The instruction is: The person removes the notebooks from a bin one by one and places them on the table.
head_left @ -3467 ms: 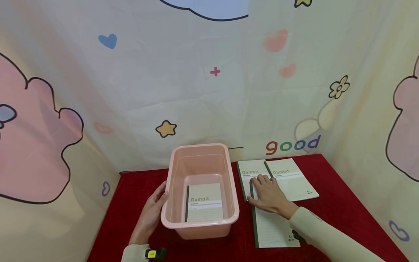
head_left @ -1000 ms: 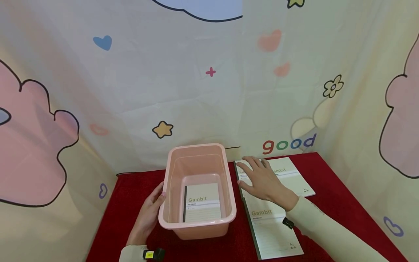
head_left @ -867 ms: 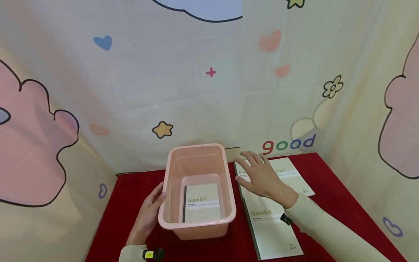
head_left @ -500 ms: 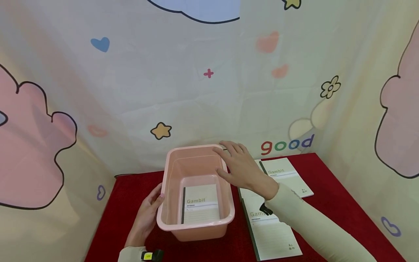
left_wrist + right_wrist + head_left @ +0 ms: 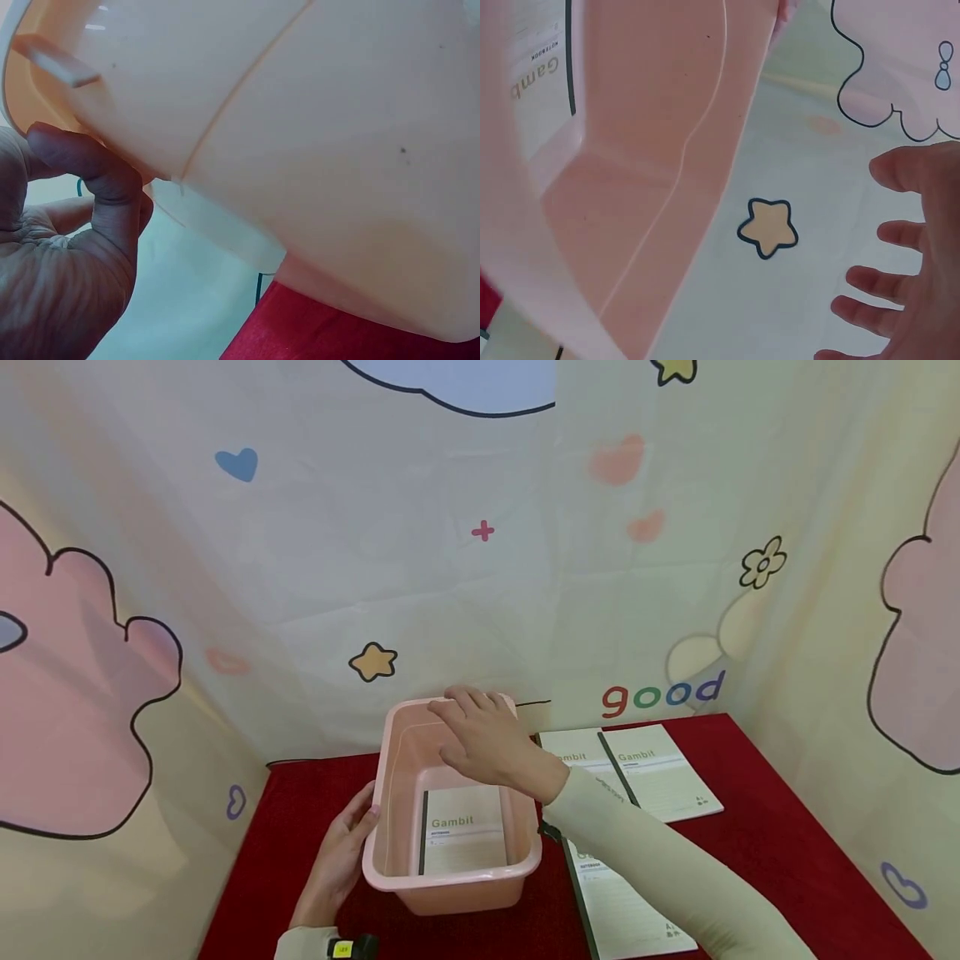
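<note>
A pink plastic tub (image 5: 453, 882) stands mid-table with a Gambit notebook (image 5: 467, 850) lying flat inside. My left hand (image 5: 335, 860) grips its left rim, thumb at the edge; in the left wrist view the left hand (image 5: 82, 217) has bent fingers against the tub wall (image 5: 315, 150). Over the tub's back right corner hovers my right hand (image 5: 491, 747), fingers spread and holding nothing. The right wrist view shows the right hand (image 5: 907, 262) with loose, parted fingers beside the tub (image 5: 652, 142). My right forearm partly covers the notebooks on the right.
Right of the tub, more Gambit notebooks lie on the red cloth: one at the back right (image 5: 663, 777), one beside it (image 5: 573, 747), and one in front (image 5: 630, 914). A patterned curtain (image 5: 450, 568) hangs close behind the tub.
My right hand has left the notebooks and moved left over the tub. The front notebook has shifted toward me and tilted since the earliest frame. My left hand has stayed at the rim.
</note>
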Action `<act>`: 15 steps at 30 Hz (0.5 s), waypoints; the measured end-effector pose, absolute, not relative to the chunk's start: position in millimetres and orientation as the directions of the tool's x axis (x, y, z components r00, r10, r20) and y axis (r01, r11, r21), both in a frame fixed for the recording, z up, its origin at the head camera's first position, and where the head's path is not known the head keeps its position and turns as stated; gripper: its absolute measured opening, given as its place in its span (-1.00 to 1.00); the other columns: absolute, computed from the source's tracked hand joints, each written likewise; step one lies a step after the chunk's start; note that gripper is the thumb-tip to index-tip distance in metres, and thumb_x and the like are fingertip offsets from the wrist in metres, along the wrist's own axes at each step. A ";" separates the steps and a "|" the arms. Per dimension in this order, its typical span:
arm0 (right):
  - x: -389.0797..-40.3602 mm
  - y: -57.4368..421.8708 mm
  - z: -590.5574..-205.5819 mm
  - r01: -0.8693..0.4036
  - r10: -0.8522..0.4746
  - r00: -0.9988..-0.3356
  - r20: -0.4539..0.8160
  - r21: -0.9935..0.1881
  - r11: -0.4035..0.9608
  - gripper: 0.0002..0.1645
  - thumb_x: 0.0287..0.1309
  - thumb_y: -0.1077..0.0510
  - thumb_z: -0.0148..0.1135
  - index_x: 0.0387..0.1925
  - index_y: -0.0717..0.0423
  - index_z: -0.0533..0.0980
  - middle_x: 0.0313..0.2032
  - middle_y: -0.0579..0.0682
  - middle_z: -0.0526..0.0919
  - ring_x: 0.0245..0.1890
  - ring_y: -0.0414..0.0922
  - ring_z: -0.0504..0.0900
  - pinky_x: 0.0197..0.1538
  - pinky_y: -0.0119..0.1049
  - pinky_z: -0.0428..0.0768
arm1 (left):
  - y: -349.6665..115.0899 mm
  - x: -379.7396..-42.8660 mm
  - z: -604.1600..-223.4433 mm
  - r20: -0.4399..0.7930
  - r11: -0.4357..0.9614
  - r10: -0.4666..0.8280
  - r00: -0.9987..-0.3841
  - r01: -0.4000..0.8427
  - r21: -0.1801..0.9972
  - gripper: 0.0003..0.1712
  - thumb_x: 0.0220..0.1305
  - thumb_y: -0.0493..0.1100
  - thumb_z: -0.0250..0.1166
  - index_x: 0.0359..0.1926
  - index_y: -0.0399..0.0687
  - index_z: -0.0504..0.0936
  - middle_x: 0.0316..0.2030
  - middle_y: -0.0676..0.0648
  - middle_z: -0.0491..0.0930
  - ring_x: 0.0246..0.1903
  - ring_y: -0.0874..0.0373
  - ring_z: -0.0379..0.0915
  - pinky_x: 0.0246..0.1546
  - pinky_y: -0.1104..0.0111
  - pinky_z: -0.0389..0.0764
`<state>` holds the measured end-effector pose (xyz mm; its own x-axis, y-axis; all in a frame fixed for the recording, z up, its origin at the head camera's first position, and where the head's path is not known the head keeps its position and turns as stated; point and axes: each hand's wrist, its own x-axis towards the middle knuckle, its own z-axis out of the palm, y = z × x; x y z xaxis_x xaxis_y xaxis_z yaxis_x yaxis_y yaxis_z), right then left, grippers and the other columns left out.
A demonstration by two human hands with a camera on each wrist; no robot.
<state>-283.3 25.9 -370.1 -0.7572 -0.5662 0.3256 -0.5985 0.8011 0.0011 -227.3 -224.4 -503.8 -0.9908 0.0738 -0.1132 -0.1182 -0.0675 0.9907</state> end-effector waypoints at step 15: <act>-319.9 -12.1 -407.9 -0.541 -0.532 -0.835 0.139 -0.037 0.840 -0.33 0.37 -0.19 0.01 0.45 -0.25 0.16 0.40 -0.04 0.33 0.41 0.00 0.31 0.42 0.07 0.32 | -222.7 -226.2 -501.7 -0.126 -0.060 0.071 -0.989 -0.130 0.990 -0.39 0.51 -0.10 0.03 0.50 0.16 0.13 0.46 -0.09 0.18 0.40 -0.20 0.19 0.33 -0.05 0.34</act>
